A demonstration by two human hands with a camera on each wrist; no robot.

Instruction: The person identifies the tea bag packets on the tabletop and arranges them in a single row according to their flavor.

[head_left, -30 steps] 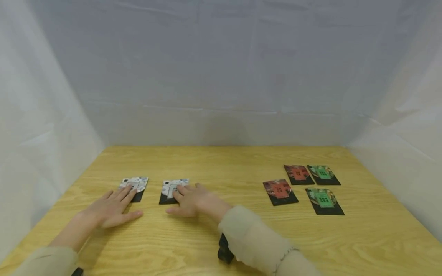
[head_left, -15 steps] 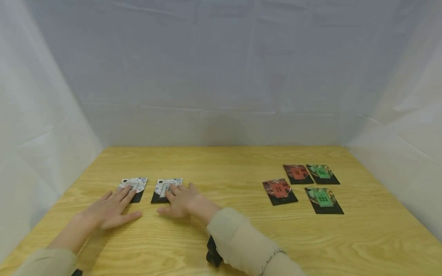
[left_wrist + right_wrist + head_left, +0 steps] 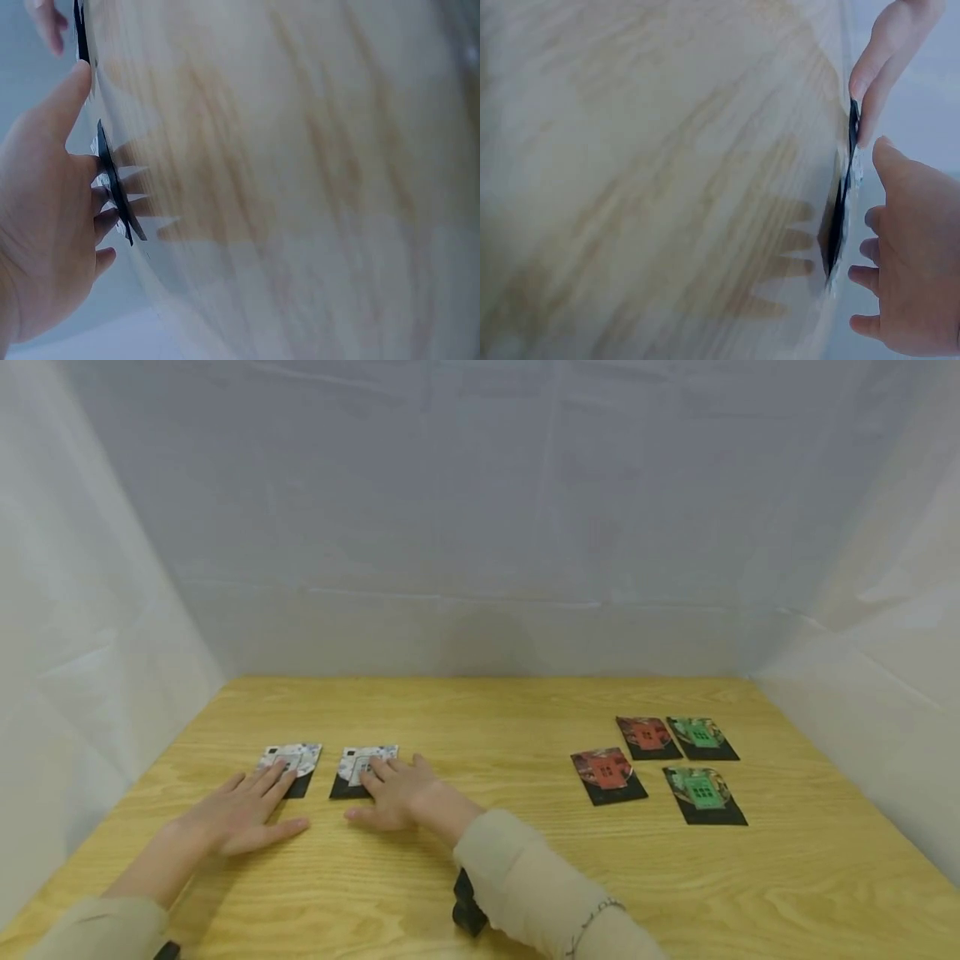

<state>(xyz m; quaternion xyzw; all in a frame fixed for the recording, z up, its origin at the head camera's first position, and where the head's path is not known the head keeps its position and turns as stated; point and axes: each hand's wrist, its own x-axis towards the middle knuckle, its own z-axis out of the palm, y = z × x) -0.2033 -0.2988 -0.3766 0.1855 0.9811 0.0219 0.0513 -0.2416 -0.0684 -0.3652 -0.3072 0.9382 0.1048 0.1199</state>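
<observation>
On the left of the table lie two flat sachets with white-and-blue patterned tops and black bottoms. My left hand [image 3: 238, 820], fingers straight and spread, rests on the left white sachet [image 3: 303, 760] and covers its lower left part. In the left wrist view its fingertips meet the thin sachet [image 3: 114, 184] edge-on. Over the second white sachet [image 3: 347, 781] lies my right hand [image 3: 401, 797], palm down with fingers extended over its right side. The right wrist view shows this hand [image 3: 919, 255] with its fingertips close to the sachets' dark edge [image 3: 840, 217].
To the right lie two red-and-black sachets, one nearer [image 3: 607, 777] and one farther back [image 3: 648, 739]. Beside them are two green-and-black sachets, a far one [image 3: 702, 739] and a near one [image 3: 705, 797]. White sheeting [image 3: 480, 527] encloses the wooden table [image 3: 480, 710] behind and at both sides.
My right hand and the white sachet under it have slid left, nearer the other white sachet, then stayed about there. The left hand has kept its place.
</observation>
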